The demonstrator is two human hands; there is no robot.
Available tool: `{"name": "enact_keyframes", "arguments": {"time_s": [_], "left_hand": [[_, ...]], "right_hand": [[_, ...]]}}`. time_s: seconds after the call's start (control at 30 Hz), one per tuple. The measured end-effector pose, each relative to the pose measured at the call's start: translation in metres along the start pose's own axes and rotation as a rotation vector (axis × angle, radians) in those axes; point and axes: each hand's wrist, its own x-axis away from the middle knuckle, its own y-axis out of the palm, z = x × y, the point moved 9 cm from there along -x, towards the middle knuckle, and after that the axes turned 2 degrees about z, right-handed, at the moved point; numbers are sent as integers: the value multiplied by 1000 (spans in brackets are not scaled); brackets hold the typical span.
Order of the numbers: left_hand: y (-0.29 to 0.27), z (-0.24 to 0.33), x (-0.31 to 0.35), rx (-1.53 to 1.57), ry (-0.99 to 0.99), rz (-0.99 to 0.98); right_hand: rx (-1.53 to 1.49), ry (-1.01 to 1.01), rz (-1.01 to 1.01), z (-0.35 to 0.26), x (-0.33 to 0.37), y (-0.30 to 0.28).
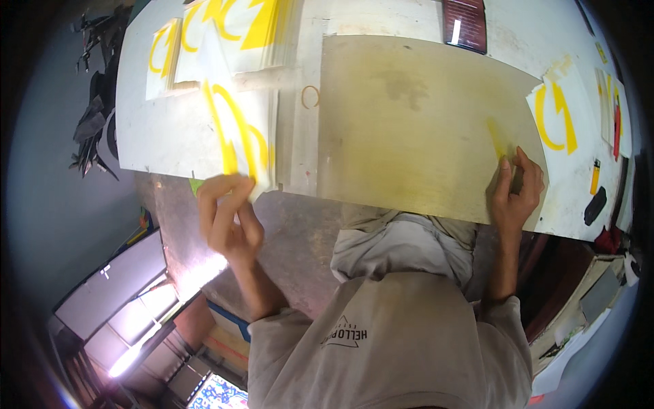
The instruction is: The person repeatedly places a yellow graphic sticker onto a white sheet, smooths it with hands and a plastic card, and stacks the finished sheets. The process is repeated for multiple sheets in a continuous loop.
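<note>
A white sheet with yellow curved shapes (235, 133) lies on the white worktable (163, 136) at the left. My left hand (228, 218) pinches that sheet's near edge between thumb and fingers. A large tan board (409, 123) covers the table's middle. My right hand (516, 194) rests at the board's near right corner, fingers curled around a small grey piece (518, 178) pressed against the surface. Just beyond those fingers, a narrow yellow strip (494, 138) sticks to the board.
More white sheets with yellow shapes (211, 31) are stacked at the far left, and another (555, 116) lies right of the board. A dark rectangular object (465, 24), a thin ring (310, 97), a yellow lighter (595, 177) and a black item (595, 206) sit on the table.
</note>
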Motion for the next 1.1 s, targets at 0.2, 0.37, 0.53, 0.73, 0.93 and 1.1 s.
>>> {"name": "enact_keyframes", "arguments": {"time_s": [0.2,0.37,0.53,0.73,0.93,1.1], "left_hand": [[10,-91,47,-326,-151,-446],[3,-99,68,-223,-219,-439],[1,-74,54,-339,-92,-289],[48,-15,31,95,-49,-64],[181,34,15,951,-502,-316],[231,60,-12,1509,-946,-398]], "right_hand": [[-34,19,-37,6,-2,-4],[192,-59,76,35,-36,-43],[267,-11,-177,88,-52,-32],[298,-72,-146,79,-47,-31],[122,-254,78,4,-29,-40],[-25,-583,-209,-81,15,-9]]}}
